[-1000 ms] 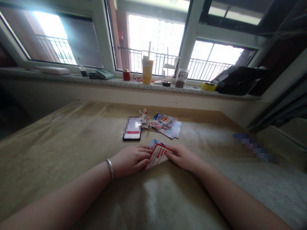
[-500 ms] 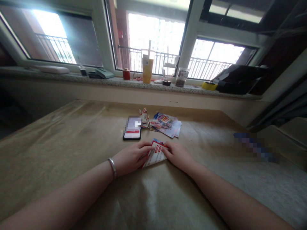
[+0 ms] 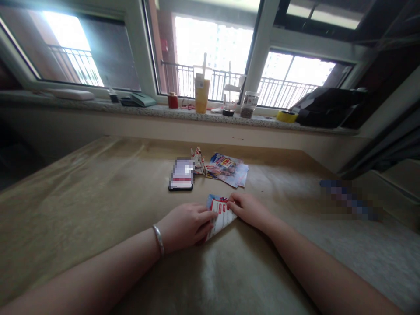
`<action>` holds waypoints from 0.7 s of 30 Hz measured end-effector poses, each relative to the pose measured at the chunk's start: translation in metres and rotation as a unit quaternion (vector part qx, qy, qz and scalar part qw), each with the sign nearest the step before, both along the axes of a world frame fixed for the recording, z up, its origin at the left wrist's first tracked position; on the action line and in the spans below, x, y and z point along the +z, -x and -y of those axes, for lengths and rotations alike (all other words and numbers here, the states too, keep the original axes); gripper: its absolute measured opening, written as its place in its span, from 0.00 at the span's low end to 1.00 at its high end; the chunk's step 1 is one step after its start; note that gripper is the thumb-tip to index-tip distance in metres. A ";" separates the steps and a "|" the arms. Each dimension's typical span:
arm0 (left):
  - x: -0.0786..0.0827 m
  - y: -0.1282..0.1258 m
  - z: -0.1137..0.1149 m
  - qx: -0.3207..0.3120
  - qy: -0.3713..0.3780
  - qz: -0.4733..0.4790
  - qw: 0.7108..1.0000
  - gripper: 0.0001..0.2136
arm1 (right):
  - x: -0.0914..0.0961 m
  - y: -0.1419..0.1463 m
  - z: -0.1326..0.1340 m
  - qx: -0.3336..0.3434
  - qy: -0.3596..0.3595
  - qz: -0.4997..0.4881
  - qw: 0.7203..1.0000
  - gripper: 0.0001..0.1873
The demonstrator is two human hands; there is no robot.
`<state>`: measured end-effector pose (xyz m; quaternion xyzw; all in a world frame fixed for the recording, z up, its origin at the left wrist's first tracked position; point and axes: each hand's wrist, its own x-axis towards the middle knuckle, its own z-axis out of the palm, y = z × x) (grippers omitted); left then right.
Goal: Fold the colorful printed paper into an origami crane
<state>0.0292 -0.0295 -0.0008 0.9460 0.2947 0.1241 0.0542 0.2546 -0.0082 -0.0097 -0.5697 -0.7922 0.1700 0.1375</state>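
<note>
A folded printed leaflet [image 3: 223, 218], white with red labels and a bit of blue print at its far edge, lies on the table in front of me. My left hand [image 3: 192, 223], with a silver bangle at the wrist, grips its left side, fingers over the top and some tucked out of sight. At the right side, my right hand [image 3: 246, 209] pinches the upper corner between thumb and fingers. Just beyond the leaflet are a phone [image 3: 181, 175] with a lit screen, a crumpled paper wrapper [image 3: 198, 162] and a small pile of colourful printed sheets [image 3: 229, 169].
A yellowish cover lies over the table [image 3: 108, 210]. A blurred blue item [image 3: 348, 199] is at the right edge. Along the windowsill [image 3: 131, 113] stand a drink cup [image 3: 201, 94], a red jar [image 3: 172, 100], a clear container [image 3: 248, 105] and yellow tape [image 3: 286, 116].
Both hands have shifted slightly right with the leaflet, my left hand also a little nearer to me. The leaflet has turned a little, and more blue shows at its far edge.
</note>
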 end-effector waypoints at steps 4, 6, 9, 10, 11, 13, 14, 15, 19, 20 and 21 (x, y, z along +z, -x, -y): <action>-0.004 0.000 -0.003 0.002 0.003 0.017 1.000 0.14 | -0.003 0.002 -0.001 -0.008 -0.017 0.001 1.000 0.12; -0.006 0.002 -0.007 0.008 0.009 0.027 1.000 0.14 | -0.005 0.003 -0.002 -0.015 -0.024 -0.002 1.000 0.11; -0.008 0.004 -0.011 0.000 0.016 0.040 0.999 0.14 | -0.007 0.004 -0.001 -0.027 -0.037 0.001 0.999 0.10; -0.009 0.004 -0.012 -0.004 0.016 0.041 0.999 0.14 | -0.007 0.005 -0.001 -0.029 -0.042 0.001 0.999 0.10; -0.009 0.004 -0.012 -0.008 0.016 0.039 0.999 0.13 | -0.008 0.006 -0.001 -0.030 -0.047 0.000 0.998 0.10; -0.009 0.004 -0.014 -0.014 0.011 0.031 0.999 0.14 | -0.008 0.006 -0.001 -0.030 -0.057 -0.004 0.998 0.09; -0.009 0.004 -0.014 -0.017 0.009 0.026 0.999 0.14 | -0.009 0.007 -0.002 -0.030 -0.061 -0.006 0.998 0.09; -0.009 0.003 -0.014 -0.019 0.007 0.022 1.000 0.14 | -0.010 0.007 -0.003 -0.029 -0.066 -0.007 0.997 0.09; -0.009 0.002 -0.015 -0.027 -0.001 0.016 1.000 0.15 | -0.012 0.006 -0.004 -0.026 -0.080 -0.003 0.996 0.09; -0.009 0.002 -0.015 -0.029 -0.004 0.017 0.999 0.14 | -0.012 0.006 -0.004 -0.027 -0.082 -0.002 0.996 0.09; -0.009 0.002 -0.016 -0.030 -0.009 0.018 0.999 0.14 | -0.012 0.006 -0.004 -0.029 -0.083 -0.001 0.996 0.08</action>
